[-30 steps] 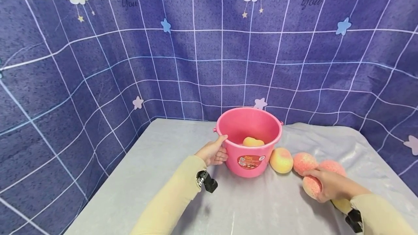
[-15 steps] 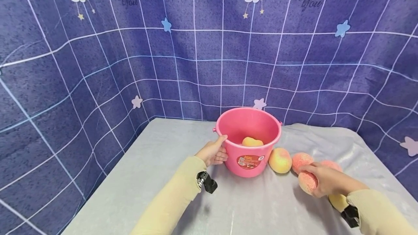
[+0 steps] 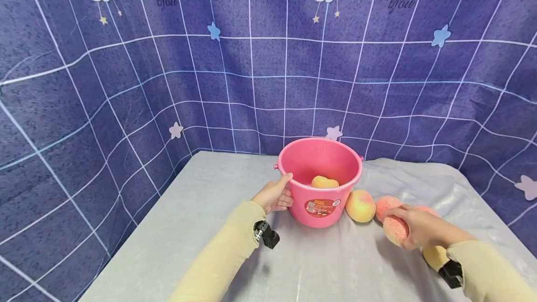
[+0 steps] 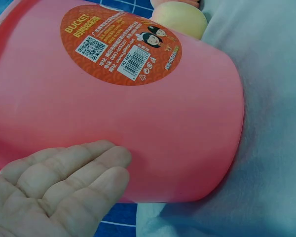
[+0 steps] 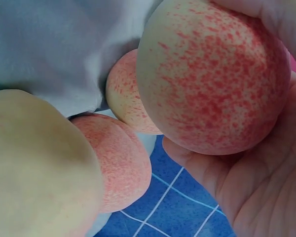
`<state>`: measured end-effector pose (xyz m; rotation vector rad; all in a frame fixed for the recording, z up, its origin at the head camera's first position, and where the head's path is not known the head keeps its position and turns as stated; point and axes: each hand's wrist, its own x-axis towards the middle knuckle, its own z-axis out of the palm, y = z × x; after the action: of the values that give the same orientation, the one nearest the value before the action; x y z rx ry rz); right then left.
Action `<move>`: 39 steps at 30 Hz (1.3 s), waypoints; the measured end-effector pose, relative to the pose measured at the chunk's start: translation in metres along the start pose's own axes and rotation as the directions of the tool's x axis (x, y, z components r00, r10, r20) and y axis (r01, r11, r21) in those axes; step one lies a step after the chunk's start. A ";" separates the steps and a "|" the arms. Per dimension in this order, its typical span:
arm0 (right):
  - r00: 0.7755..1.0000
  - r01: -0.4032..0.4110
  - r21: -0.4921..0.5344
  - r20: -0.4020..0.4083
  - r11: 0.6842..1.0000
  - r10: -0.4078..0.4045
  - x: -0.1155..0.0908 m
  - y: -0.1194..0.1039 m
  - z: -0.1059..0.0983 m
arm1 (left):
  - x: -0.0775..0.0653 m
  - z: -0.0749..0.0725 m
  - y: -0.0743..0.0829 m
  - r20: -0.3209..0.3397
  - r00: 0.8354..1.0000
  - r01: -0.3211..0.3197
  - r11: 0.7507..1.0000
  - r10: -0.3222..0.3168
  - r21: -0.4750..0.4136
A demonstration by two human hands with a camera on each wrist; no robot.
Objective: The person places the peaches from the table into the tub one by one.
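A pink bucket [image 3: 302,206] with a red oval label stands upright on the table. My left hand [image 3: 274,195] holds its left side, thumb at the rim and fingers along the outer wall; in the left wrist view those fingers [image 4: 84,173] lie below the label. Inside the bucket shows a yellow peach [image 3: 324,182]. My right hand [image 3: 423,227] grips a red-speckled peach [image 5: 212,79], thumb and fingers around it. Behind that hand sit a reddish peach [image 3: 387,205] and another pink one [image 3: 429,210], partly hidden. A yellow peach [image 3: 435,256] lies beneath the right wrist.
A yellow-pink peach [image 3: 361,206] rests close against the bucket's right side. Pale grey cloth [image 3: 189,227] covers the table. A blue curtain [image 3: 268,59] with a white grid hangs along the back and left.
My right hand has shifted slightly left with the speckled peach, uncovering more of the yellow peach by the wrist. My left hand and the bucket have stayed in place.
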<state>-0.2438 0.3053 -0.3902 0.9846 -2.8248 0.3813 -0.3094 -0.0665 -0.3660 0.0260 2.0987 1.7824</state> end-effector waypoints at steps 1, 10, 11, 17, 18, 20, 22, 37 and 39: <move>1.000 0.005 -0.007 -0.007 1.000 -0.005 0.000 0.000 -0.001 | 0.000 0.000 0.000 -0.003 1.000 -0.002 1.000 0.002 0.005; 0.999 0.039 -0.041 -0.027 0.998 -0.040 0.002 -0.004 0.000 | -0.002 0.000 0.003 -0.023 1.000 -0.011 0.999 0.012 0.039; 0.999 0.043 -0.039 -0.028 0.998 -0.044 0.002 -0.003 0.000 | -0.002 0.001 0.003 -0.024 1.000 -0.011 0.999 0.012 0.041; 0.997 0.071 -0.032 -0.040 0.997 -0.073 0.000 -0.002 0.002 | 0.000 0.002 0.001 -0.029 1.000 -0.006 0.999 0.007 0.041; 0.997 0.070 -0.035 -0.039 0.997 -0.072 0.000 -0.002 0.001 | 0.000 0.002 0.001 -0.031 0.999 -0.005 0.999 0.006 0.040; 0.998 0.055 -0.045 -0.037 0.997 -0.056 0.000 -0.002 0.000 | 0.000 0.002 0.000 -0.034 0.999 -0.004 0.999 0.005 0.040; 0.999 0.036 -0.059 -0.038 0.998 -0.039 0.001 -0.002 -0.002 | 0.000 0.002 0.000 -0.035 0.999 -0.005 0.999 0.006 0.036; 0.998 0.065 0.003 -0.020 0.998 -0.065 0.006 -0.003 -0.014 | -0.001 0.002 0.000 -0.029 1.000 -0.005 1.000 0.005 0.011; 0.997 0.073 0.004 -0.025 0.997 -0.073 0.007 -0.003 -0.016 | -0.001 0.002 0.000 -0.030 1.000 -0.004 1.000 0.004 0.010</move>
<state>-0.2469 0.3028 -0.3726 1.0725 -2.7584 0.3889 -0.3080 -0.0650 -0.3662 0.0062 2.1296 1.7850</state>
